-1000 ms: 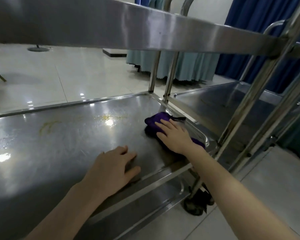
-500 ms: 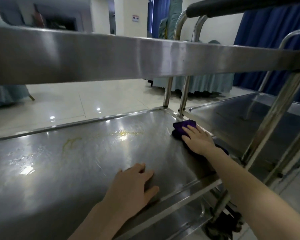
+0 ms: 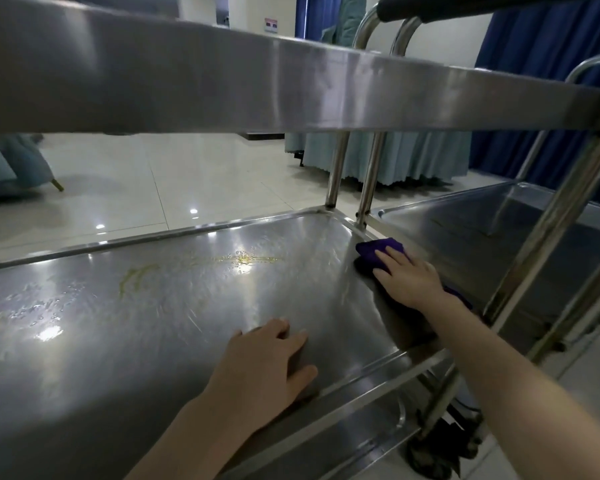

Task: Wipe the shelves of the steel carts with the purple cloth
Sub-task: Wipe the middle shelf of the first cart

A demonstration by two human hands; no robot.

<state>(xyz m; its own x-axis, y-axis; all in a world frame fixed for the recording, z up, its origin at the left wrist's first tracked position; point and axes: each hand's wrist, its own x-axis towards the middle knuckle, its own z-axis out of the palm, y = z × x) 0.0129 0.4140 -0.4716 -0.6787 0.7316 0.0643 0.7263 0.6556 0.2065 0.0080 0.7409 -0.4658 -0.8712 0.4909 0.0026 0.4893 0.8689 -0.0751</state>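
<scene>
The middle shelf (image 3: 174, 306) of a steel cart fills the view, with yellowish smears (image 3: 243, 260) and water drops on it. My right hand (image 3: 409, 278) presses flat on the purple cloth (image 3: 374, 249) at the shelf's far right corner, fingers straight. Most of the cloth is hidden under that hand. My left hand (image 3: 264, 365) rests flat on the shelf close to its front rim and holds nothing.
The cart's top shelf (image 3: 291, 84) crosses the view overhead. Upright posts (image 3: 336, 171) stand at the far right corner. A second steel cart (image 3: 499, 220) stands to the right. A lower shelf (image 3: 343, 441) and a caster (image 3: 430, 459) show below. Blue curtains hang behind.
My right hand has slid the purple cloth away from me along the right edge toward the far corner. The left hand has stayed in place on the shelf. The camera has tilted up.
</scene>
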